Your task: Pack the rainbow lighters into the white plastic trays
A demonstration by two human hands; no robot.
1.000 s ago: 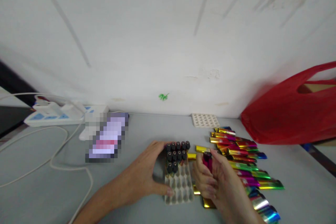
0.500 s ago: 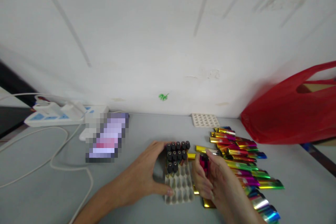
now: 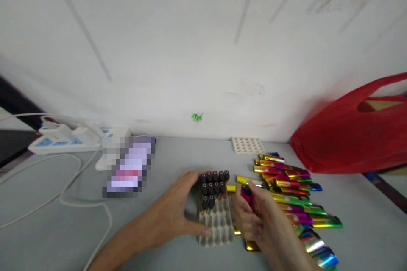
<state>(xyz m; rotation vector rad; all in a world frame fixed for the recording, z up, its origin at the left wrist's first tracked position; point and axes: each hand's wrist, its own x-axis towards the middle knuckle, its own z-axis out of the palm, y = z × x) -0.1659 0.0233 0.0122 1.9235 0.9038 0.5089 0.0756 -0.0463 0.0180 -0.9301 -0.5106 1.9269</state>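
Note:
A pale tray with rows of sockets (image 3: 219, 226) lies on the grey table. Its far rows hold several upright black-capped pieces (image 3: 214, 184). My left hand (image 3: 173, 211) wraps round the tray's left side, thumb on the near edge. My right hand (image 3: 254, 216) is closed on a shiny magenta tube (image 3: 245, 192), held just right of the tray. A spread of shiny gold, pink and green tubes (image 3: 292, 194) lies to the right.
A second empty socket tray (image 3: 248, 145) lies by the wall. A red plastic bag (image 3: 352, 135) fills the right. A white power strip (image 3: 66, 139) with cables and a blurred phone (image 3: 129, 165) are at the left.
My right hand has lowered the magenta tube a little and closed more tightly round it. My left hand stays on the tray.

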